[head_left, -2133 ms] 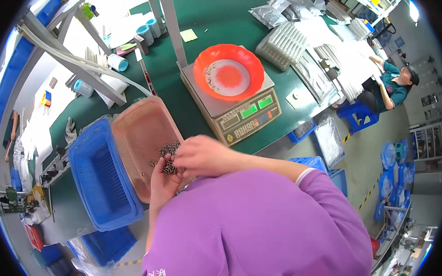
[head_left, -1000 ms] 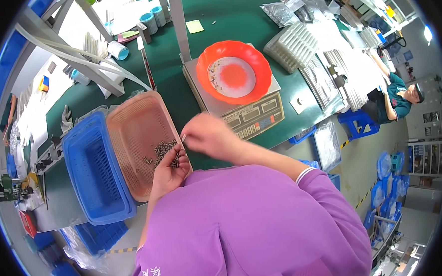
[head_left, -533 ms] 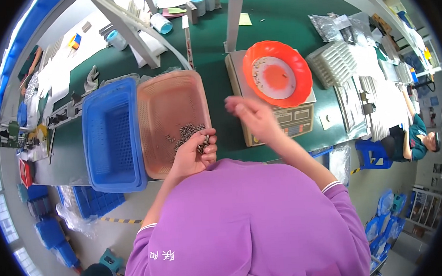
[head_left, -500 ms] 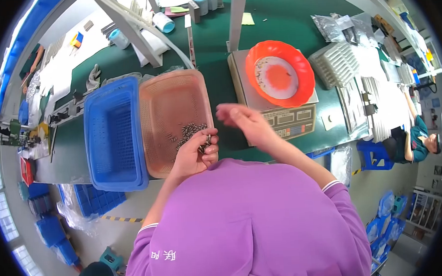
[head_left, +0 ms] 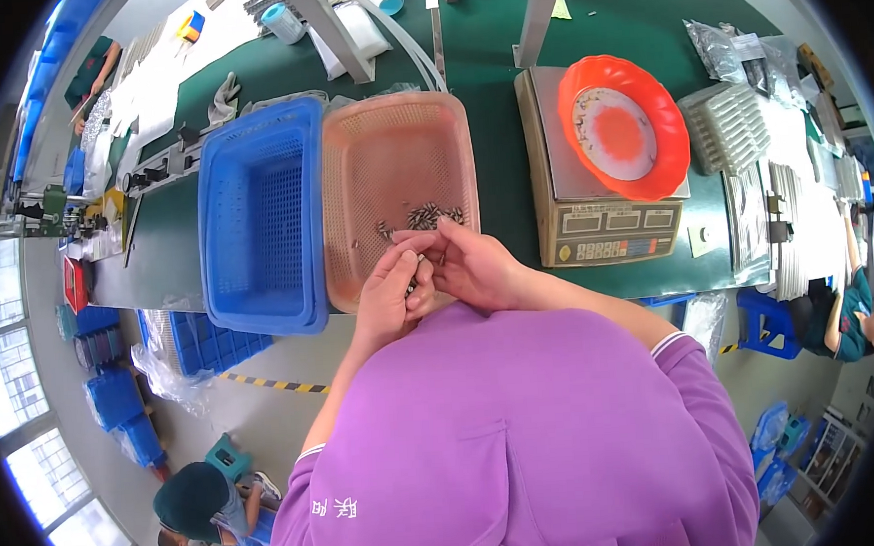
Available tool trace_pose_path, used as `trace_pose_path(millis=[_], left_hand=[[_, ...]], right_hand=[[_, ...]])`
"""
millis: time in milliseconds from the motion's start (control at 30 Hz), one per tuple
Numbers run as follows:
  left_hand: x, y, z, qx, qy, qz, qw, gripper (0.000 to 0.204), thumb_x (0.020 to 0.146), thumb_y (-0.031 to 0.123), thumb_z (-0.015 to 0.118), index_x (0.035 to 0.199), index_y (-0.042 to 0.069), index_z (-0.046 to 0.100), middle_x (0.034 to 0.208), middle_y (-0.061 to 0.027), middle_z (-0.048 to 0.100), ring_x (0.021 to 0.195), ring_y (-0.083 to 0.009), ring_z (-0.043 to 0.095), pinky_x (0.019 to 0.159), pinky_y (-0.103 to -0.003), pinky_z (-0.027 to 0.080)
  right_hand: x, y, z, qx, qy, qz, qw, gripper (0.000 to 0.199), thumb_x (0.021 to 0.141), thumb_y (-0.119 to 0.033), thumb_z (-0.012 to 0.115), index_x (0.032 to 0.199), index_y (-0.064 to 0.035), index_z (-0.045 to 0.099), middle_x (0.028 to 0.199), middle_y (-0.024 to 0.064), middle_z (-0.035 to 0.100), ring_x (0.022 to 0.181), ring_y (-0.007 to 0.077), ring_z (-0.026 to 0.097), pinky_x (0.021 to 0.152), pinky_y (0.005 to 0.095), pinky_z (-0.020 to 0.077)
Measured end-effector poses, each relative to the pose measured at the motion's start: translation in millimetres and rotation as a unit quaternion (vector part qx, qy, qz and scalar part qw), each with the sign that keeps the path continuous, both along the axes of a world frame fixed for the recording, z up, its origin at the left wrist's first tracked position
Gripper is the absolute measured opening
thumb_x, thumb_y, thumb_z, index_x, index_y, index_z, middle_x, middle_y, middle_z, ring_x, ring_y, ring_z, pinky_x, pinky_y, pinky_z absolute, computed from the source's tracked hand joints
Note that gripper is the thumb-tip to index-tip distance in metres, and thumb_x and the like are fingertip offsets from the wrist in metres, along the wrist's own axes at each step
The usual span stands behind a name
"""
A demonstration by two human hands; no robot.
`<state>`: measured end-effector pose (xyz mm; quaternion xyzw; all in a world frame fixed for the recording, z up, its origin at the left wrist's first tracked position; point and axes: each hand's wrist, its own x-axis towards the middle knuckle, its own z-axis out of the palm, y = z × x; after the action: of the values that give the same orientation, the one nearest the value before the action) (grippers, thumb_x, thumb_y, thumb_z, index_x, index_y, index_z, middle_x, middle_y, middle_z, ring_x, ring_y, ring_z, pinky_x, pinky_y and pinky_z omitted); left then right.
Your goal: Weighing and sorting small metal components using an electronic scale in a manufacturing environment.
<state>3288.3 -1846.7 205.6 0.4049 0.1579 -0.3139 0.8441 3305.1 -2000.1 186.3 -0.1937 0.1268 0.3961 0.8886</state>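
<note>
From my end of the feed, small metal parts (head_left: 420,215) lie in a loose heap on the floor of the pink basket (head_left: 382,157), toward its five o'clock side, with a few strays at the heap's nine o'clock. I see the left hand (head_left: 387,297) over the basket's near edge, its fingers curled closed around a few more of these parts. The right hand (head_left: 482,269) meets it from three o'clock, fingers partly bent and overlapping the left ones; I can't tell whether they grip a part. Clock directions from here are taken from the hands. At ten o'clock I have the blue basket (head_left: 266,319), side by side with the pink one. Between two and three stands a scale (head_left: 608,232), with an orange bowl (head_left: 680,132) on its plate; small bits lie on the bowl's pale bottom. Beyond it, near two, are clear ribbed trays (head_left: 726,127) on the green table (head_left: 496,122). A grey glove (head_left: 223,98) lies toward ten-thirty. Just past three, I make out a co-worker (head_left: 851,313) in dark green.
</note>
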Motion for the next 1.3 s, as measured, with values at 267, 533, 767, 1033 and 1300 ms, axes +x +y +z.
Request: trace_pose_path(millis=[267,533,767,1033,1300], left_hand=[[0,4,-4,0.007,-0.005,0.0,1.0,0.028,0.096,0.02,0.037,0.117,0.006,0.05,0.069,-0.0005,0.044,0.047,-0.0049,0.033,0.04,-0.018,0.026],[5,-1,-4,0.011,-0.011,-0.012,1.0,0.028,0.097,0.023,0.037,0.114,0.006,0.049,0.068,-0.0005,0.044,0.046,-0.0053,0.032,0.04,-0.018,0.026],[11,-2,3,-0.085,0.028,0.019,0.996,0.027,0.095,0.019,0.036,0.116,0.006,0.046,0.079,-0.0021,0.047,0.05,-0.0066,0.035,0.04,-0.019,0.027],[12,3,4,-0.057,0.049,0.006,0.997,0.026,0.093,0.013,0.036,0.116,0.004,0.045,0.081,-0.0036,0.048,0.052,-0.0073,0.036,0.04,-0.019,0.027],[15,-3,4,-0.052,-0.004,-0.038,0.998,0.026,0.095,0.014,0.036,0.116,0.006,0.047,0.074,-0.003,0.047,0.046,-0.0067,0.032,0.038,-0.019,0.027]], right_hand=[[-1,1,-9,0.026,-0.011,0.003,1.0,0.05,0.098,-0.033,0.018,0.125,0.0008,0.043,0.117,0.0083,0.052,0.101,0.0181,0.05,0.095,0.0349,0.0365],[-1,-6,-10,0.02,0.004,-0.039,0.999,0.049,0.097,-0.033,0.021,0.124,0.0013,0.044,0.117,0.0102,0.052,0.107,0.0211,0.05,0.098,0.0367,0.0349],[17,-60,5,0.036,-0.026,-0.191,0.98,0.038,0.093,-0.027,0.042,0.11,0.0054,0.051,0.101,0.0127,0.059,0.095,0.0236,0.057,0.089,0.0361,0.045],[47,-178,29,-0.713,-0.342,-0.305,0.531,0.041,0.095,-0.03,0.033,0.112,-0.0005,0.056,0.106,0.0118,0.059,0.101,0.0248,0.053,0.09,0.035,0.0395],[15,-39,7,-0.294,-0.254,-0.147,0.91,0.05,0.097,-0.038,0.027,0.12,-0.0005,0.049,0.114,0.0125,0.055,0.108,0.0221,0.051,0.096,0.0336,0.0374]])
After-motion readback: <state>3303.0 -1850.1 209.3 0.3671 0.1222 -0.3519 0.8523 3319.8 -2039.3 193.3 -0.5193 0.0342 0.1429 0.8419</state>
